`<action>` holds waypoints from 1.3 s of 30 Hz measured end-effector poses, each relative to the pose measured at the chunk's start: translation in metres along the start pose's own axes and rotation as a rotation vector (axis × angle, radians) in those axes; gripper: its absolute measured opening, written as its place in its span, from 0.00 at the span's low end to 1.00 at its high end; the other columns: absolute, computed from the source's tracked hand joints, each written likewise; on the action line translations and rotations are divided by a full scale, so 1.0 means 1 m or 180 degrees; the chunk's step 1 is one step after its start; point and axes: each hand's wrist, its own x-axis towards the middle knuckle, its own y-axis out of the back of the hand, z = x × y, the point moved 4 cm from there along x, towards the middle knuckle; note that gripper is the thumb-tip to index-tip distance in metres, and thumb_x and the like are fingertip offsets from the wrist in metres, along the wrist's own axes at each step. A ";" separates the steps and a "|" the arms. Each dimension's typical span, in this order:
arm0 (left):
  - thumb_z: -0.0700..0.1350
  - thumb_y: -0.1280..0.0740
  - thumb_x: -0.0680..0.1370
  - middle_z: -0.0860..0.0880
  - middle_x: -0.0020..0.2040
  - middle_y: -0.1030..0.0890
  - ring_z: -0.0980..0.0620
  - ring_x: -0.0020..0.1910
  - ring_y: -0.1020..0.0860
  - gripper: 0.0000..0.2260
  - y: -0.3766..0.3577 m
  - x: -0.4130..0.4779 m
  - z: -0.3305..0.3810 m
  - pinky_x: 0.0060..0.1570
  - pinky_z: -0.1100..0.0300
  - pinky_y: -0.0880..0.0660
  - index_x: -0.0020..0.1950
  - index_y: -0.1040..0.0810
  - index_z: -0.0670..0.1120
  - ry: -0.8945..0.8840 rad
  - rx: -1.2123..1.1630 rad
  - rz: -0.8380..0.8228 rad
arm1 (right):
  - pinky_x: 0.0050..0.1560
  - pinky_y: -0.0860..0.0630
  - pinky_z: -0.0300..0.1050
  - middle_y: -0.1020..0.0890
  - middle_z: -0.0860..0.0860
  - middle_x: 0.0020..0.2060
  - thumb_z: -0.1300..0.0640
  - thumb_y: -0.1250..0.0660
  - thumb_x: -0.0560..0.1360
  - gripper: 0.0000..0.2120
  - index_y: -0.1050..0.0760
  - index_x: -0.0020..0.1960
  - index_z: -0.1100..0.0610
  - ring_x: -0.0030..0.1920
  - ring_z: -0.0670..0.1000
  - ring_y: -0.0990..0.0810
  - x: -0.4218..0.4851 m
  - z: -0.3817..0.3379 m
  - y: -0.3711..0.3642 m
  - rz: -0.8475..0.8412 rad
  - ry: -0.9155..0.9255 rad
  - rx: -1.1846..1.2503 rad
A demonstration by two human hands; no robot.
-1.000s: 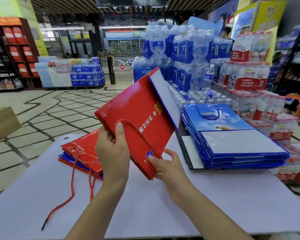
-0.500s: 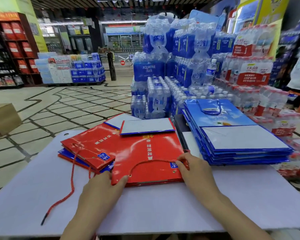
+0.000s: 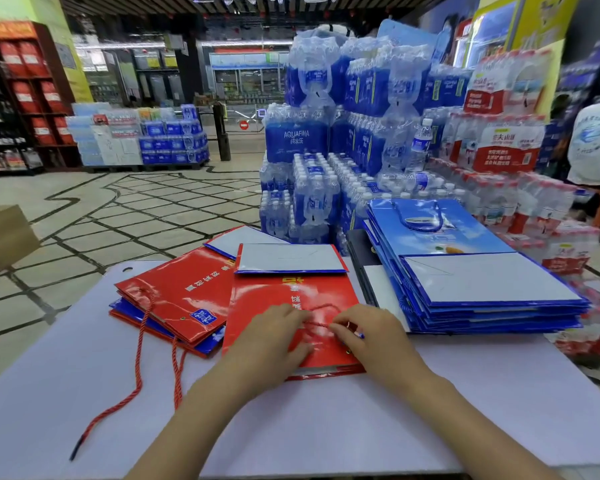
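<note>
On your left the table [image 3: 66, 393] has lots of bare room. Only a loose red cord [image 3: 139, 362] lies there, its tip close to the near edge. Next comes a small pile of red bags [image 3: 177, 296]. The red bag [image 3: 291, 296] you work on lies flat, its left edge over that pile. On the right the blue bag stack [image 3: 482, 289] sits just beside it, so room is tight there. Half a second ago your hands were apart at the bag's near corners. Now your left hand [image 3: 274, 337] and right hand [image 3: 371, 334] meet in the middle, both pinching the cord handle [image 3: 321, 311]. The bag's long side runs away from you, with the opening near you and the white folded bottom far.
</note>
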 end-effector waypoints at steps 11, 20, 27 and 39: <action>0.53 0.40 0.71 0.54 0.36 0.33 0.54 0.37 0.34 0.08 -0.026 0.006 -0.019 0.38 0.59 0.36 0.36 0.32 0.49 -0.0081 -0.0048 0.0514 | 0.46 0.24 0.47 0.24 0.47 0.42 0.57 0.43 0.71 0.15 0.18 0.48 0.53 0.45 0.50 0.25 -0.012 0.002 -0.008 0.0080 -0.0142 -0.0304; 0.50 0.45 0.64 0.47 0.29 0.35 0.47 0.31 0.37 0.09 -0.007 -0.008 -0.041 0.33 0.54 0.39 0.27 0.39 0.46 0.0895 0.0792 0.1549 | 0.50 0.35 0.38 0.24 0.39 0.43 0.52 0.29 0.73 0.03 0.23 0.44 0.47 0.46 0.42 0.27 -0.016 0.007 -0.011 0.0048 -0.0036 -0.0262; 0.40 0.44 0.64 0.44 0.49 0.21 0.41 0.46 0.22 0.16 -0.013 -0.002 -0.022 0.44 0.51 0.28 0.46 0.22 0.43 0.0197 0.0659 0.1320 | 0.54 0.35 0.35 0.21 0.38 0.43 0.50 0.32 0.74 0.03 0.19 0.45 0.48 0.49 0.41 0.26 -0.014 0.012 -0.009 -0.0062 -0.0075 0.0022; 0.52 0.39 0.78 0.56 0.48 0.22 0.56 0.47 0.26 0.12 -0.035 0.000 -0.001 0.45 0.55 0.26 0.52 0.17 0.52 -0.0786 -0.0272 0.0449 | 0.56 0.41 0.31 0.26 0.35 0.42 0.51 0.31 0.77 0.03 0.18 0.48 0.46 0.49 0.39 0.30 -0.012 0.016 -0.012 -0.0414 -0.0179 0.0037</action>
